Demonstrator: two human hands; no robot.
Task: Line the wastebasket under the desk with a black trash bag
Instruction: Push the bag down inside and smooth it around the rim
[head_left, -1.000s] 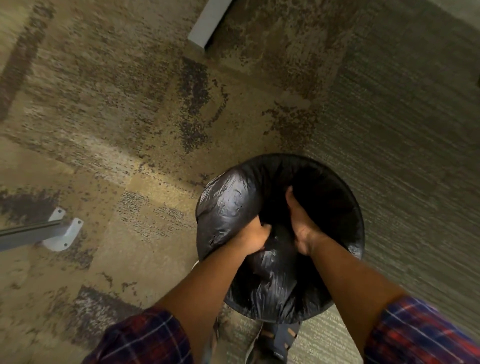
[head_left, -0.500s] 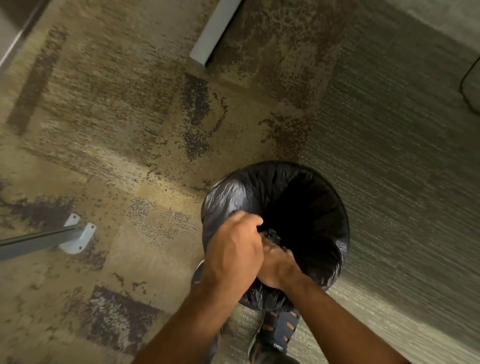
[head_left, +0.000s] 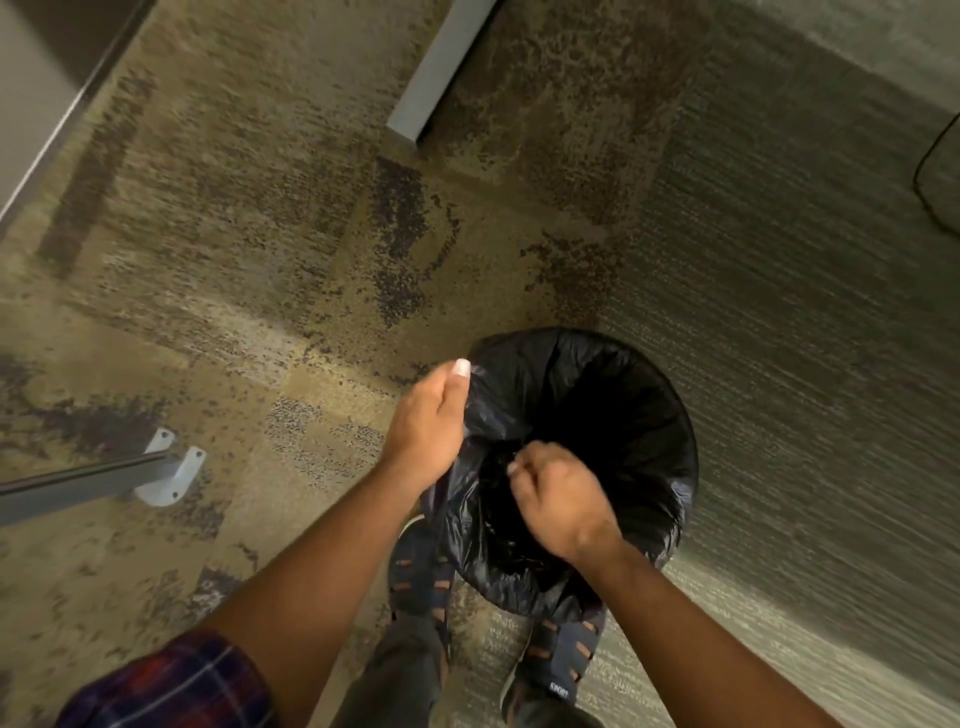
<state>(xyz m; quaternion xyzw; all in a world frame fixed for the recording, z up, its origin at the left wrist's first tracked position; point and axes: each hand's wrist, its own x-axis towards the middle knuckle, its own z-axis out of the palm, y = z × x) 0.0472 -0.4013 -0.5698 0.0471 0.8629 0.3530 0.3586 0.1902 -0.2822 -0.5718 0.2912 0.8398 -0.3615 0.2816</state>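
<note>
The fingers (head_left: 524, 460) of the right hand (head_left: 563, 501) are bunched together, pinching a gather of the black trash bag (head_left: 524, 395) over the near side of the opening. A moment ago both hands were knotted together on that same gather; now the left hand (head_left: 428, 423) has come away and slid out to the left rim, its fingers loosely together and laid flat on the plastic there, not clamped on anything, thumb pointing away.

That looks to me like the slack being taken up: one hand holds the excess, the other smooths the film over the edge. The bag already drapes the wastebasket (head_left: 688, 457) all the way round, its mouth open and dark inside, so the lining seems nearly finished.

The basket stands on the carpet (head_left: 260, 260), just ahead of the person's sandals (head_left: 563, 662), with a grey furniture leg (head_left: 104, 475) well off to the left.
</note>
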